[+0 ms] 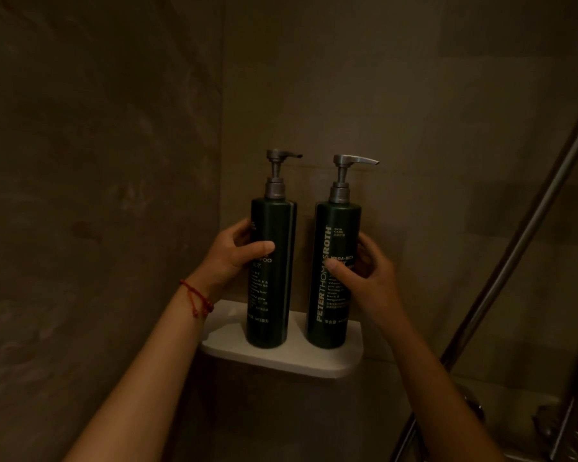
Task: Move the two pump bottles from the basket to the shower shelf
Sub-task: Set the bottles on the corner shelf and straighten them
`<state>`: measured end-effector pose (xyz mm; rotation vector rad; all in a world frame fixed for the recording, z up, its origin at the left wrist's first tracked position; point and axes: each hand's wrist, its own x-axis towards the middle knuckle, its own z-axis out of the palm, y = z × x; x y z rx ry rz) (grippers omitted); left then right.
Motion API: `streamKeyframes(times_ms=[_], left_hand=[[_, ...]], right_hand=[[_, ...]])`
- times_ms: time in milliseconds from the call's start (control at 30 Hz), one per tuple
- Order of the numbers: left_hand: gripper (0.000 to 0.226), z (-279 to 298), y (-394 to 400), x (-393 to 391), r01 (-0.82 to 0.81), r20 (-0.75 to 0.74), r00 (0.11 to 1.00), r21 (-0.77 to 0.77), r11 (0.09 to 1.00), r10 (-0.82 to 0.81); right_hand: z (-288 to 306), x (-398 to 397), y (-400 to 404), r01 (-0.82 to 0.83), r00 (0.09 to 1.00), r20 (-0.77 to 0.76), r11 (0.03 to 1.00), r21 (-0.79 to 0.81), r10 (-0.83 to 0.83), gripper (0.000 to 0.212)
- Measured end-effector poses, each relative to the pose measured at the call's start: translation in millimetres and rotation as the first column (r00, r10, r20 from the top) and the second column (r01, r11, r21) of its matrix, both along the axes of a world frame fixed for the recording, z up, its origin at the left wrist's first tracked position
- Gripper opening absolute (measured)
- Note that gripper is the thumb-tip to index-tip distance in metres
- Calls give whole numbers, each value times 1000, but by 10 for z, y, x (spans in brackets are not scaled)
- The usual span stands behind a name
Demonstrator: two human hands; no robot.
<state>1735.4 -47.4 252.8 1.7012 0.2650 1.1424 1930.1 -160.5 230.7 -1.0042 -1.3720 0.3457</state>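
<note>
1. Now both dark green bottles stand on the white shelf [327,365] in the corner of the shower, at about 6 o'clock from the middle of the view.
2. The left hand [234,258] is wrapped around the left bottle [274,275], with the thumb across the front. The right hand [367,275] is wrapped around the right bottle [334,295] the same way. Both hands are holding on.
3. The two bottles are just beside each other with a small gap between them. I think the job is almost done, and the hands only need to let go.
4. What could go wrong: the bottles are tall and thin, and they sit near the front edge of the shelf. If a hand pulls away fast or bumps one, it could tip and fall off at 6 o'clock.
5. One bottle could also knock the other, because they stand so close.
6. If the shelf is wet, a bottle could slide. I cannot tell if it is wet.
7. Each bottle stands straight up, so its long side runs from 6 o'clock to 12 o'clock.
8. The left pump [282,155] and the right pump [354,160] are on top. Both spouts point to 3 o'clock, toward the metal pole [521,248].
9. The basket is not in view.
</note>
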Motion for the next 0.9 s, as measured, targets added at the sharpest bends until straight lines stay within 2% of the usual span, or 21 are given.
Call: streamKeyframes(times_ms=[200, 367, 500, 600, 900], left_hand=[[55, -118, -71, -35, -4, 32, 999, -27, 1000, 5], [63, -379, -153, -151, -42, -90, 995, -33, 999, 38], [73, -501, -203, -149, -72, -161, 985, -64, 995, 61], [84, -496, -214, -125, -129, -178, 977, -58, 990, 117], [67, -541, -258, 41, -426, -66, 902, 20, 904, 427]], right_hand=[[-109, -16, -24, -19, 999, -31, 1000, -4, 19, 59], [-282, 12, -72, -57, 998, -34, 995, -81, 55, 71], [-375, 34, -84, -55, 998, 10, 987, -152, 58, 63], [-416, 49, -73, -33, 999, -2, 990, -141, 33, 59], [-478, -77, -62, 111, 994, 15, 990, -87, -110, 72]])
